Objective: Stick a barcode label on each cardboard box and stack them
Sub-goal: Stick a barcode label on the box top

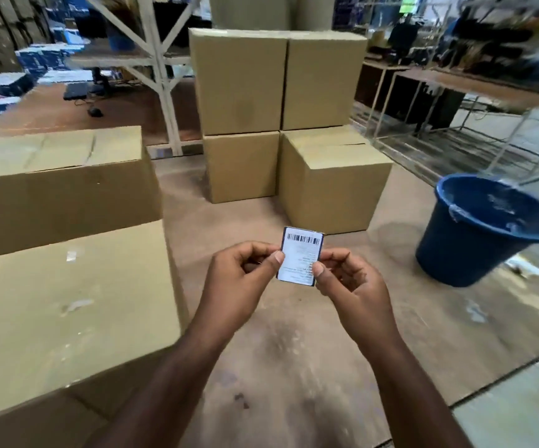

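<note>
A white barcode label (300, 255) on a dark backing is held upright in front of me. My left hand (242, 279) pinches its left edge between thumb and fingers. My right hand (349, 282) pinches its lower right edge. Straight ahead stands a stack of plain cardboard boxes (239, 82), two wide and two high at the back. One more closed cardboard box (332, 185) sits on the floor in front of the stack at the right. On my left are a near box (67, 312) and a larger box (57, 185) behind it.
A blue plastic bucket (484, 227) stands on the floor at the right. Behind it is a metal wire rack (455, 124). A white steel frame (161, 76) rises behind the left boxes. Brown cardboard sheeting (294, 350) covers the floor under my arms.
</note>
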The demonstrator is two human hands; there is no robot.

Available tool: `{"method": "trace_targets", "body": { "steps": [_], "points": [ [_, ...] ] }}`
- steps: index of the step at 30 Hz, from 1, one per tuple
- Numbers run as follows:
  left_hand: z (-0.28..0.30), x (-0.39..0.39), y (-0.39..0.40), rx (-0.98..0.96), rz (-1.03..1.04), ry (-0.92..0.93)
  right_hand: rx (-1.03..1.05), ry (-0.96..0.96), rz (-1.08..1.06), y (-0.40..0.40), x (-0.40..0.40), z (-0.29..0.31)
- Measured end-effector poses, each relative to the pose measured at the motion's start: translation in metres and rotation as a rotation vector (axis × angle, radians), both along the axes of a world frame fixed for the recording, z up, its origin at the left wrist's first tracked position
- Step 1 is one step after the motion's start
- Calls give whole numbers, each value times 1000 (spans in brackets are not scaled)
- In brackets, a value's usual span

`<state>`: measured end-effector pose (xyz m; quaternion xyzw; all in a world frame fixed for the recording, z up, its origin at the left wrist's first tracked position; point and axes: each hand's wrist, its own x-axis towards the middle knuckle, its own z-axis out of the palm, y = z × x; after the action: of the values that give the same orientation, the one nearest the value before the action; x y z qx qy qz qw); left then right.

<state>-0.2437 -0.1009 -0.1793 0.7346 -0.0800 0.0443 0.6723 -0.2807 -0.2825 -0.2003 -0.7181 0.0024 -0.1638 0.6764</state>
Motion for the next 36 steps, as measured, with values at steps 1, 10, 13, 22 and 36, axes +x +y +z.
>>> {"method": "trace_targets", "body": {
  "steps": [1,10,13,22,36],
  "points": [
    [-3,8,-33,-23,-31,28,-52,3,-38,-29,2,-3],
    [11,97,-308,-1,-335,170,-139,6,-551,-269,50,-1],
    [26,128,-379,28,-420,222,-237,37,-711,-331,76,8],
    [4,150,-465,397,-435,62,-925,335,-657,-411,101,-10],
    [-23,73,-175,122,-186,-8,-509,-323,-216,-174,77,-21]
  ]
}}
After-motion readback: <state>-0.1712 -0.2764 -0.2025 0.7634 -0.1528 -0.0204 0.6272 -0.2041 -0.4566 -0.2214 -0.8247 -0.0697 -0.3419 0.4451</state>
